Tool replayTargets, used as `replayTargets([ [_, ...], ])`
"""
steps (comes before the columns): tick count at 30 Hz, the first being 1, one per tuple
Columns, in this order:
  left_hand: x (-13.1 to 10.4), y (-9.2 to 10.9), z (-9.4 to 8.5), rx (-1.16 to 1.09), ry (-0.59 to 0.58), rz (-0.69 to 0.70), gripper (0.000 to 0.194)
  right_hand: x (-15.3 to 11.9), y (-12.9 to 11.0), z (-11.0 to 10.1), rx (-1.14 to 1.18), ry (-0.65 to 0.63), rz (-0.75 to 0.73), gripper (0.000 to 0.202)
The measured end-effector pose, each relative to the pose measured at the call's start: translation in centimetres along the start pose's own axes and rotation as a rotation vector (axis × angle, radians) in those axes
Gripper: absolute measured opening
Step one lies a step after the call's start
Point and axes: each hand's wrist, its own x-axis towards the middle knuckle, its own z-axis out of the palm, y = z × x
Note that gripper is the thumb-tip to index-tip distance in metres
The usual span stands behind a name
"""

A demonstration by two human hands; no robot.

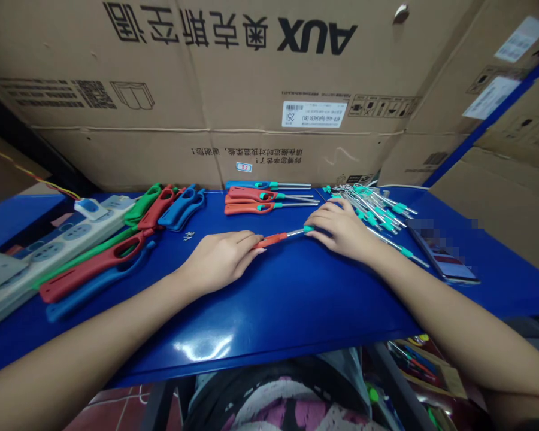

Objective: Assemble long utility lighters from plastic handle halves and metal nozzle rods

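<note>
Clock directions taken from the red handle (272, 240), with 12 toward the cardboard (251, 78).

Left hand (220, 257): nearly closed, thumb and fingers pinching the red handle, which lies low over the blue counter (269, 305). A metal rod (295, 232) runs from the handle toward 2 o'clock.

Right hand (344, 227): curved, part-closed; thumb and fingertips pinch the teal piece (308, 230) at the rod's far end. Other fingers reach the near side of the rod pile (381, 206), teal-fitted, at 2 o'clock.

At 12: a row of lighters (249, 208), red and blue, rods pointing to 3. At 10: green, red and blue casings (155, 206). At 9: small metal bits (188, 236) near the left hand; farther out, a long red casing (94, 269) beside a blue one, then the white power strip (49, 248). At 3: a phone (444, 254), lying flat, partly pixelated.
</note>
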Motion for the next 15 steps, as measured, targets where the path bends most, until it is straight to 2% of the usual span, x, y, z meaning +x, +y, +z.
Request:
replayTargets([
  [10, -0.2, 1.1, 0.5, -0.058, 0.013, 0.06, 0.033, 0.6, -2.7, 0.8, 0.11, 0.017, -0.186, 0.024],
  [15, -0.2, 1.2, 0.6, -0.066, 0.03, 0.068, 0.033, 0.6, -3.0, 0.6, 0.116, 0.019, -0.188, 0.024],
])
